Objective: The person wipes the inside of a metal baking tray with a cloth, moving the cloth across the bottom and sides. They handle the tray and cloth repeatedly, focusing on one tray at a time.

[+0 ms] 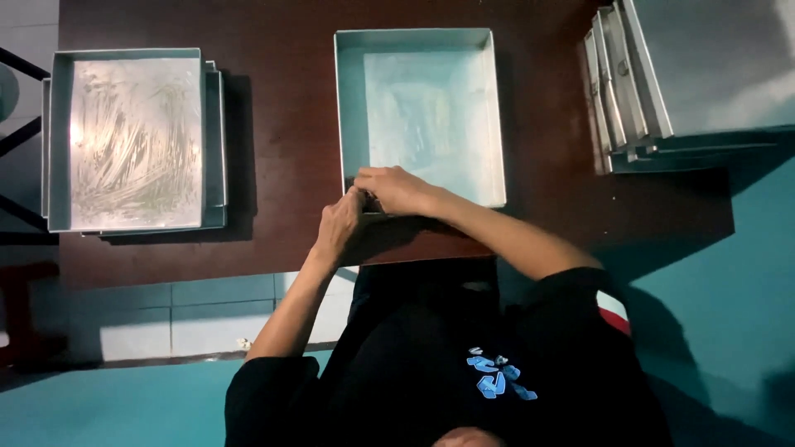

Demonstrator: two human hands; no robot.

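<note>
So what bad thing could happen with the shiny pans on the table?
The middle pan sits close to the near table edge, where both hands, left and right, grip its near rim. A hard pull might slide it off. Thin metal rims could nick the fingers pressed there. On the right, the stack of pans leans unevenly, so a bump might make it slip.

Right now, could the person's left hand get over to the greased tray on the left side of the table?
Probably yes. The left hand rests at the near edge of the middle tray, and only bare dark table lies between it and the left tray. Nothing blocks that sideways stretch.
</note>
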